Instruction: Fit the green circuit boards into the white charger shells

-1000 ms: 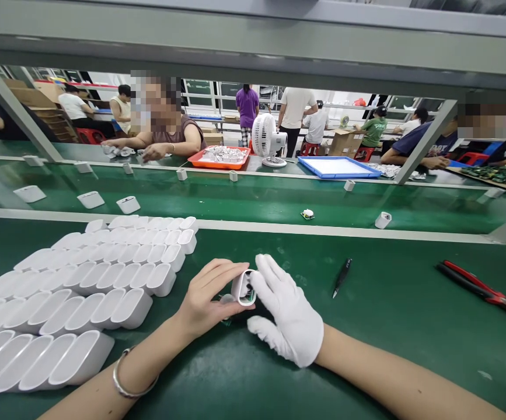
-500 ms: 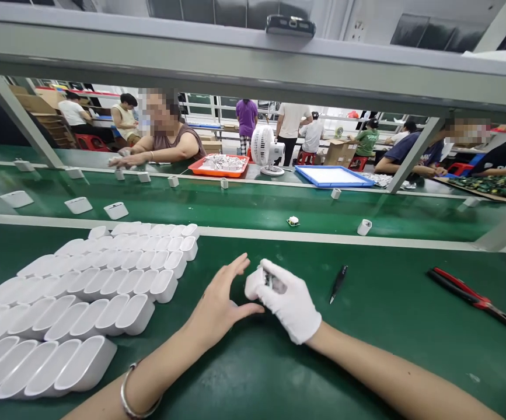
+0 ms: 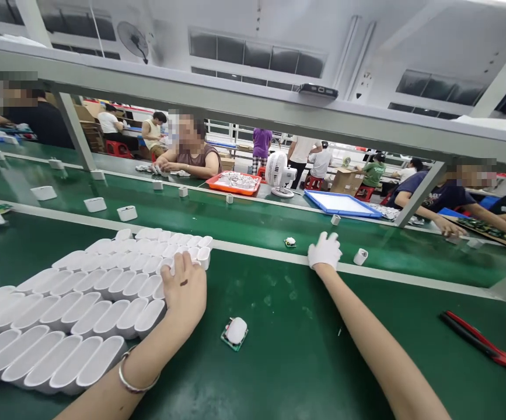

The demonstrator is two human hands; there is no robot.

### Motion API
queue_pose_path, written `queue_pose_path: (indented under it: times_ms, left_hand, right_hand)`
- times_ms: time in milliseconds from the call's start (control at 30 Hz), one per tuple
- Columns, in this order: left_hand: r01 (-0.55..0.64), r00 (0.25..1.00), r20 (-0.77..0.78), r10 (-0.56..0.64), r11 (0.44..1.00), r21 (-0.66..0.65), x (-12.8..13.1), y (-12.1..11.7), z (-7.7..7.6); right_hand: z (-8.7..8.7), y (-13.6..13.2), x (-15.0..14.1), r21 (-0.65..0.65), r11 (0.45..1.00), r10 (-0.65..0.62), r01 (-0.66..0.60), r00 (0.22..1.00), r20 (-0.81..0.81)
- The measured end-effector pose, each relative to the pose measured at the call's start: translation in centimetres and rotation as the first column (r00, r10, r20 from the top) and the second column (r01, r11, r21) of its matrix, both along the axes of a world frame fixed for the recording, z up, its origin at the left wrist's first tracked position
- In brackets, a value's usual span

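My bare left hand (image 3: pixel 185 289), a bangle on its wrist, lies on the right end of the rows of white plastic shells (image 3: pixel 81 303), fingers curled down over one shell. My gloved right hand (image 3: pixel 325 249) is stretched out to the near edge of the green conveyor belt (image 3: pixel 253 224), knuckles up and fingers bent; the glove hides whatever is under it. A small green circuit board with a white dome (image 3: pixel 235 332) lies on the mat between my arms, touching neither hand.
On the belt sit a small board (image 3: pixel 290 241), a white shell (image 3: pixel 360 256) just right of my glove, and more shells (image 3: pixel 126 213) at left. Red-handled pliers (image 3: pixel 482 344) lie at right. Other people work across the belt beside an orange tray (image 3: pixel 233 183), a fan (image 3: pixel 279 174) and a blue tray (image 3: pixel 342 203).
My right hand has carried the white shell from in front of me out to the belt edge. My left hand has let go and moved left onto the shell rows. The view has tilted up.
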State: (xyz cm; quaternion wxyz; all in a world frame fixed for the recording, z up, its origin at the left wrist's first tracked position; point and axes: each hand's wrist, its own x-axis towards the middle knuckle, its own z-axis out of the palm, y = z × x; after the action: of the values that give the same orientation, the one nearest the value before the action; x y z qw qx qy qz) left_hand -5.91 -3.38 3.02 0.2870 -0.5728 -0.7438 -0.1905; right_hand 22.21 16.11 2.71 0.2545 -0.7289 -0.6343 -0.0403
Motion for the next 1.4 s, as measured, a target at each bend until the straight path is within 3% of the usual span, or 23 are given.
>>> queue_pose_path:
  times_ms: [67, 133, 200, 267, 367, 500, 533, 567, 667, 733, 800, 967, 1067, 1133, 1200, 1267, 1333, 1400]
  left_hand:
    - [0.054, 0.998, 0.024, -0.052, 0.998, -0.046, 0.9, -0.2, 0.1]
    - [0.216, 0.972, 0.102, -0.21, 0.975, -0.051, 2.1, -0.4, -0.2]
    - [0.397, 0.901, 0.219, -0.374, 0.915, -0.072, 3.1, -0.6, -0.6]
    - [0.516, 0.815, 0.354, -0.458, 0.852, -0.089, 3.7, -0.8, -1.1]
    - [0.564, 0.72, 0.55, -0.424, 0.819, -0.107, 3.8, -0.9, -1.3]
    - [0.525, 0.554, 0.792, -0.257, 0.846, -0.092, 3.9, -0.7, -1.3]
    - [0.515, 0.507, 0.832, -0.226, 0.853, -0.082, 3.9, -0.6, -1.4]
    - [0.517, 0.464, 0.861, -0.208, 0.853, -0.072, 3.9, -0.5, -1.7]
    - [0.573, 0.38, 0.902, -0.205, 0.818, -0.056, 3.8, 0.0, -2.8]
    - [0.592, 0.371, 0.908, -0.196, 0.803, -0.069, 3.7, 0.3, -3.4]
    - [0.59, 0.373, 0.91, -0.183, 0.804, -0.08, 3.5, 0.4, -3.7]
    - [0.619, 0.28, 0.938, -0.203, 0.785, -0.015, 3.5, 0.6, -3.1]
    - [0.605, 0.34, 0.908, -0.244, 0.796, -0.013, 3.8, 0.4, -2.5]
    - [0.612, 0.404, 0.859, -0.315, 0.791, 0.002, 4.1, 0.1, -2.0]
    - [0.667, 0.429, 0.799, -0.422, 0.745, 0.035, 4.3, -0.4, -1.6]
    - [0.739, 0.42, 0.737, -0.53, 0.671, 0.062, 4.7, -1.0, -1.1]
    - [0.801, 0.392, 0.693, -0.605, 0.595, 0.067, 5.1, -1.7, -0.9]
    - [0.849, 0.338, 0.695, -0.635, 0.524, 0.066, 5.6, -2.4, -0.8]
  right_hand:
    - [-0.7, 0.4, -2.8, -0.024, 0.996, 0.084, -0.085, 0.996, -0.019]
    - [-1.1, 1.2, -5.4, -0.115, 0.979, 0.16, -0.169, 0.984, -0.082]
    - [-1.1, 2.1, -7.2, -0.193, 0.959, 0.18, -0.207, 0.973, -0.146]
    - [-0.8, 2.5, -8.4, -0.213, 0.946, 0.204, -0.245, 0.959, -0.197]
    - [-0.5, 0.8, -8.9, -0.188, 0.921, 0.276, -0.342, 0.911, -0.306]
    - [-1.7, -6.3, -7.4, -0.122, 0.846, 0.418, -0.518, 0.789, -0.451]
    - [-2.2, -8.3, -6.5, -0.099, 0.825, 0.442, -0.557, 0.744, -0.501]
    - [-2.8, -10.0, -5.5, -0.039, 0.804, 0.446, -0.594, 0.644, -0.621]
    - [-3.8, -13.2, -2.0, 0.035, 0.797, 0.389, -0.603, 0.468, -0.793]
    - [-3.9, -13.4, 0.2, 0.032, 0.802, 0.344, -0.597, 0.418, -0.841]
    - [-3.8, -12.8, 1.9, 0.016, 0.807, 0.326, -0.59, 0.422, -0.846]
    - [-3.7, -12.6, 3.8, -0.001, 0.828, 0.388, -0.561, 0.573, -0.721]
    - [-3.5, -14.2, 3.4, 0.027, 0.79, 0.513, -0.613, 0.635, -0.577]
    - [-3.0, -15.4, 2.8, 0.046, 0.75, 0.584, -0.66, 0.628, -0.515]
    - [-2.0, -16.7, 2.1, 0.062, 0.746, 0.57, -0.663, 0.586, -0.576]
    - [-0.8, -18.1, 1.4, 0.067, 0.781, 0.488, -0.621, 0.539, -0.687]
    - [0.4, -19.6, 0.8, 0.064, 0.805, 0.427, -0.59, 0.501, -0.752]
    - [1.3, -21.0, 0.4, 0.105, 0.796, 0.45, -0.597, 0.466, -0.762]
